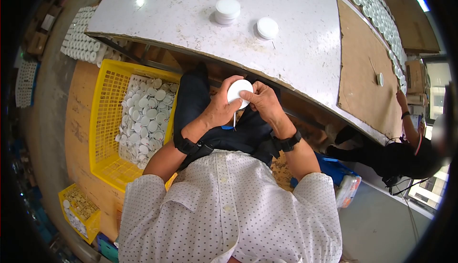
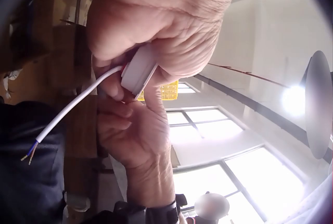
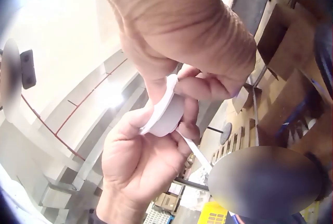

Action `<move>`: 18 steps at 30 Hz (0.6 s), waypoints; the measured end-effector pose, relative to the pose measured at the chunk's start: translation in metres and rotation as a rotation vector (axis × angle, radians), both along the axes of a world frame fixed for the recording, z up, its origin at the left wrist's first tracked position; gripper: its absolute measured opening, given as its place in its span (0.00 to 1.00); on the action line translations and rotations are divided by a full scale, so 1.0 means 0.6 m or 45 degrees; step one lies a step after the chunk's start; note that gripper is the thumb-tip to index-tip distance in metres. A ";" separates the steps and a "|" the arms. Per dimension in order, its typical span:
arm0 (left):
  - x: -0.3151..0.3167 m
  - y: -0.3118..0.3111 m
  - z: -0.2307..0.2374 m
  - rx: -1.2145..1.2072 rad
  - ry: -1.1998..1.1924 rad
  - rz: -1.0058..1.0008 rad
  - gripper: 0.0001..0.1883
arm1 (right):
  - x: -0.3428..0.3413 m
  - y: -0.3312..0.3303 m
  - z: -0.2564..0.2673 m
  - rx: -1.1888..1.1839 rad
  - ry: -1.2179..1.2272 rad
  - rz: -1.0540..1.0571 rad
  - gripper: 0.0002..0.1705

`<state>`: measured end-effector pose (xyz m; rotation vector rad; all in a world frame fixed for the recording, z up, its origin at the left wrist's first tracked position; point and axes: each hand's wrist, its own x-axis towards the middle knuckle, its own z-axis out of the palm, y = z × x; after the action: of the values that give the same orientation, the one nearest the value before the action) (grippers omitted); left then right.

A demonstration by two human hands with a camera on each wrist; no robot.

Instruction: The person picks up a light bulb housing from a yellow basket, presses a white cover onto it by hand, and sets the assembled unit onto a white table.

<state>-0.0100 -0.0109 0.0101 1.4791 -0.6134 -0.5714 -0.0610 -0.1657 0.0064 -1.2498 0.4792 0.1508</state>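
A round white downlight (image 1: 234, 91) is held between both hands above the lap, just off the table's near edge. My left hand (image 1: 219, 105) grips its rim with curled fingers and thumb. My right hand (image 1: 268, 104) pinches the other side, its thumb lying across the flat white face. In the left wrist view the downlight's body (image 2: 139, 70) shows edge-on, and a white cable (image 2: 73, 105) trails from its back, ending in bare blue and brown wires. The right wrist view shows the flange (image 3: 161, 107) between the thumbs and fingers.
Two short stacks of white discs, one stack (image 1: 228, 10) left of the other stack (image 1: 267, 28), stand on the white table (image 1: 296, 53). A yellow crate (image 1: 98, 134) of white round pieces sits at left. At right lies cardboard (image 1: 358, 77), near another person (image 1: 405, 155).
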 end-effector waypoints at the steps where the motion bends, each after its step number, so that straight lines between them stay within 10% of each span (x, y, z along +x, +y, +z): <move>1: -0.003 0.000 0.003 0.011 0.001 -0.012 0.26 | -0.002 -0.002 -0.004 0.001 0.003 0.020 0.19; 9: 0.004 0.006 -0.007 -0.087 0.250 0.127 0.20 | -0.010 -0.022 0.058 -0.165 0.032 0.071 0.15; 18: 0.127 0.288 -0.163 0.217 0.572 0.994 0.18 | -0.056 -0.436 0.126 -1.052 -0.100 -0.401 0.16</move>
<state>0.0664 0.1619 -0.0876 1.5367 0.3733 -0.3172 -0.0946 -0.4275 0.0818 -1.9496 0.6952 -0.4041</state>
